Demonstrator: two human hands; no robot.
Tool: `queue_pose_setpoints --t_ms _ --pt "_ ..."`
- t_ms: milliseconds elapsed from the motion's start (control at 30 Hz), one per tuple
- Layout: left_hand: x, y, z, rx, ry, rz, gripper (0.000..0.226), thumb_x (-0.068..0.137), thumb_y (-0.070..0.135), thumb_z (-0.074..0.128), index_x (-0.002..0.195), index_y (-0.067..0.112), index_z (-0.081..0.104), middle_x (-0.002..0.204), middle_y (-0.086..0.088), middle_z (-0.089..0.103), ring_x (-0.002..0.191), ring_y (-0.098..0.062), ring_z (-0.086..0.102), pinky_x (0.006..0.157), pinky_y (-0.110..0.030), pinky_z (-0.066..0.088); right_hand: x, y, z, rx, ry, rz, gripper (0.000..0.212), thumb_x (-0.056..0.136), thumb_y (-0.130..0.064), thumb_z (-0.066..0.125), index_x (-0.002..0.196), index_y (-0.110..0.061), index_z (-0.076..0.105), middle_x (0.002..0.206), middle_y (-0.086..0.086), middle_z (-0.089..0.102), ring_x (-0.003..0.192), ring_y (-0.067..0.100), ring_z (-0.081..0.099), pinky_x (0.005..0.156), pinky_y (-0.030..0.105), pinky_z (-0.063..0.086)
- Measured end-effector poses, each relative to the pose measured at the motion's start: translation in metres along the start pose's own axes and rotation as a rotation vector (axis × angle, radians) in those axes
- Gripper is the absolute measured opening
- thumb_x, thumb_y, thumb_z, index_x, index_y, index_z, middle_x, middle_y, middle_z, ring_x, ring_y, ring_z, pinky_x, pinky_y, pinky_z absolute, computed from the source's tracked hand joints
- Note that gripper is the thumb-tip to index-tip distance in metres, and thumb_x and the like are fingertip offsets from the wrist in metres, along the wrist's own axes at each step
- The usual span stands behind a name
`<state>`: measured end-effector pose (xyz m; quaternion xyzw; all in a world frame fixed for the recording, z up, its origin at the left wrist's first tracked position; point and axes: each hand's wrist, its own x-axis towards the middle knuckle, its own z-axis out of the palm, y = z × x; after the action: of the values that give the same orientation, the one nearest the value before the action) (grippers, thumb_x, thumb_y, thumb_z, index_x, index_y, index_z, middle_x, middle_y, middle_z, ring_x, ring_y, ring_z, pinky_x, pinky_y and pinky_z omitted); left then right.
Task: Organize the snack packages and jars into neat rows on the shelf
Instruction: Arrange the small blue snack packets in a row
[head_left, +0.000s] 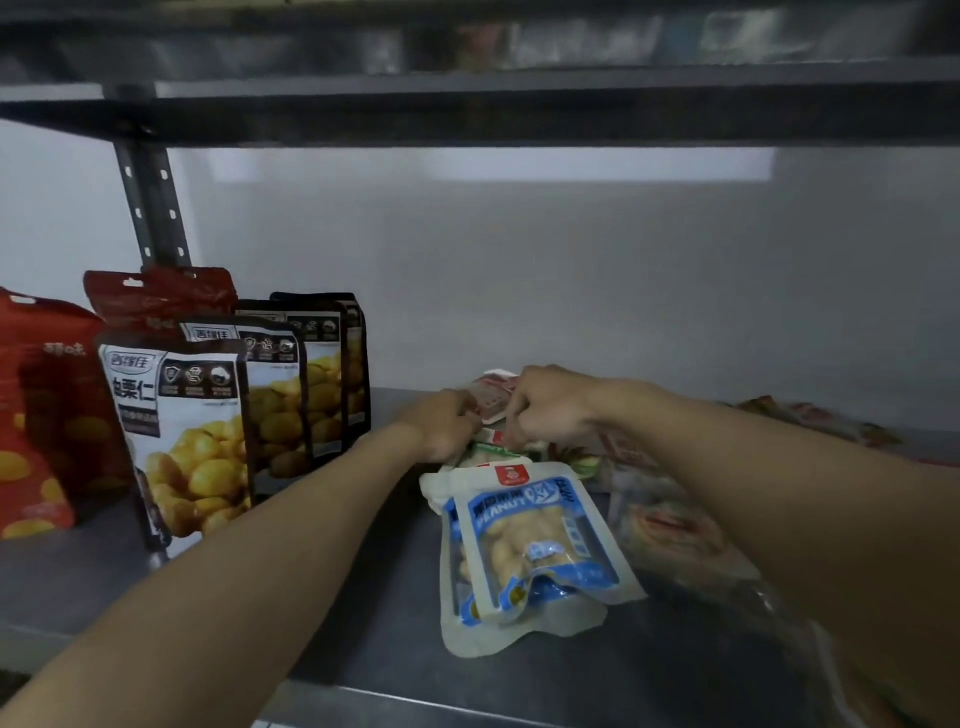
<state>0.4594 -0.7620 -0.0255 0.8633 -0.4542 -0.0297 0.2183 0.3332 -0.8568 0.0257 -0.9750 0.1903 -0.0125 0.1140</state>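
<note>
Both of my hands reach to the middle back of the grey shelf (363, 649). My left hand (441, 423) and my right hand (545, 408) have curled fingers that pinch a small green and white packet (491, 447) between them. Behind the hands lies a pink and white packet (493, 395). In front of them two blue peanut packs (530, 540) lie flat, one stacked on the other. At the left, several chestnut bags (192, 441) stand upright in a row.
Red snack bags (47, 415) stand at the far left beside the chestnut bags. Loose flat packets (670, 519) are strewn under and beyond my right forearm. A perforated metal upright (150, 202) rises at the back left, and another shelf (519, 111) hangs overhead.
</note>
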Motion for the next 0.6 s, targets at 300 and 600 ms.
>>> queue_pose_setpoints --t_ms 300,600 --pt "-0.006 -0.001 -0.001 0.279 0.033 0.165 0.034 0.098 0.029 0.036 0.118 0.026 0.064 0.120 -0.005 0.064 0.114 -0.025 0.049 0.102 -0.042 0.028 0.021 0.005 0.007 -0.201 0.045 0.019 0.045 0.099 -0.033 0.044 0.144 -0.029 0.044 0.144 0.002 0.050 0.126 0.024 0.048 0.104 0.037 0.035" --pt "-0.010 -0.003 0.000 0.082 0.147 0.143 0.023 0.090 0.025 0.055 0.105 0.016 0.070 0.112 -0.007 0.067 0.102 -0.024 0.058 0.091 -0.040 0.048 0.018 -0.003 0.017 -0.153 -0.160 -0.002 0.040 0.103 -0.026 0.040 0.142 -0.022 0.051 0.146 0.004 0.049 0.129 0.023 0.048 0.104 0.032 0.036"
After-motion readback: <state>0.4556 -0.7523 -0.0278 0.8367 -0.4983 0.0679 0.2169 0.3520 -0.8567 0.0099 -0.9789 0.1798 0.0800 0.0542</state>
